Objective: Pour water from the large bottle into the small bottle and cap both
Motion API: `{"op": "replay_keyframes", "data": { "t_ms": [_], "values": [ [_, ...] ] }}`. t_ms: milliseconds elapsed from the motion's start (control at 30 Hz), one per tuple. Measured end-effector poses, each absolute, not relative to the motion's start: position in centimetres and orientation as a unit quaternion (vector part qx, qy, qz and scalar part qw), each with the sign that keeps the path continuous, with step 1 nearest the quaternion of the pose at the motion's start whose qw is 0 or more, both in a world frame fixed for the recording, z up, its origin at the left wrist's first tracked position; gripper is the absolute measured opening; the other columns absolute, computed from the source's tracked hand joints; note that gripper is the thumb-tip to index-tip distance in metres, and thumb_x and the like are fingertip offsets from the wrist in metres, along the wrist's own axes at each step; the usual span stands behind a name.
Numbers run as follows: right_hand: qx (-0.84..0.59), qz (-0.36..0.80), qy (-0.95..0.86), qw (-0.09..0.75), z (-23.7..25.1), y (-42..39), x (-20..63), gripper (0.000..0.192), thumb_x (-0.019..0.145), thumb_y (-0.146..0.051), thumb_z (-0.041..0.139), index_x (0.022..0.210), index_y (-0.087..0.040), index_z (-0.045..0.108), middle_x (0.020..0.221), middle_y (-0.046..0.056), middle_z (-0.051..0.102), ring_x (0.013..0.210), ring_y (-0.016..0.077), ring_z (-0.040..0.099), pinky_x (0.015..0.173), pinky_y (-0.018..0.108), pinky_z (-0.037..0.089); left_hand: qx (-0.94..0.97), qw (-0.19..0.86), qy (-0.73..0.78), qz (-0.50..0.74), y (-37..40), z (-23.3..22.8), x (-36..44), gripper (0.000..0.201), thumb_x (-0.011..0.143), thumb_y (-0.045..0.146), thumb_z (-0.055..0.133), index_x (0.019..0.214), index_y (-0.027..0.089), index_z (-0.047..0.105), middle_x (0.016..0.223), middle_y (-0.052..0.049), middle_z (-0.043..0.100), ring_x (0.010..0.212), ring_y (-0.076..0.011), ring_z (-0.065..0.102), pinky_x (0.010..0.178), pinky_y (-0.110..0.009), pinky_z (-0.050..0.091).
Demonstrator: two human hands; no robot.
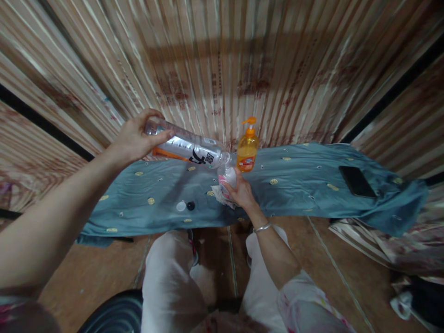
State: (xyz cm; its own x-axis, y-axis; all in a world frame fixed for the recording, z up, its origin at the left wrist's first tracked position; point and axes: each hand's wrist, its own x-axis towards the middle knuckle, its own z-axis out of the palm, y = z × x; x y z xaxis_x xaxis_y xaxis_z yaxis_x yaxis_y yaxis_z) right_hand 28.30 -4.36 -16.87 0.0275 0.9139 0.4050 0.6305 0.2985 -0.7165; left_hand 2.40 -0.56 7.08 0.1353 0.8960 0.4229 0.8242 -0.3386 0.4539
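My left hand point(138, 134) is closed round the base end of a large clear plastic bottle point(197, 147) with black lettering and an orange strip. That bottle is tilted, its neck pointing right and slightly down. Its mouth meets the top of a small clear bottle point(226, 175) with a pink label. My right hand point(241, 188) grips the small bottle and keeps it upright. A crumpled whitish cloth or tissue point(222, 198) lies beneath it. Just behind stands an orange pump bottle point(247, 150) of yellow-orange liquid.
On the teal patterned cloth point(294, 194) lie a white cap point(181, 206) and a black cap point(190, 206). A black phone point(357, 181) rests at the right. Behind the table hangs a striped curtain point(215, 60). A dark ribbed stool point(114, 314) is at lower left.
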Motion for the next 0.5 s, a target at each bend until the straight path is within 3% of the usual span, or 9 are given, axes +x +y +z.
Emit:
{"op": "replay_keyframes", "data": {
  "t_ms": [500],
  "values": [
    [-0.568,0.152,-0.677,0.442,-17.31,-4.14,28.29,0.068,0.088,-0.053,0.057,0.141,-0.014,0.039,0.123,0.019,0.067,0.109,0.0321,0.068,0.092,0.045,0.054,0.757,0.043,0.568,0.319,-0.27,7.2,2.23,0.087,0.056,0.083,0.059,0.113,0.016,0.061,0.093,-0.007,0.067,0.087,-0.0246,0.063,0.095,-0.053,0.049]
  ]
}}
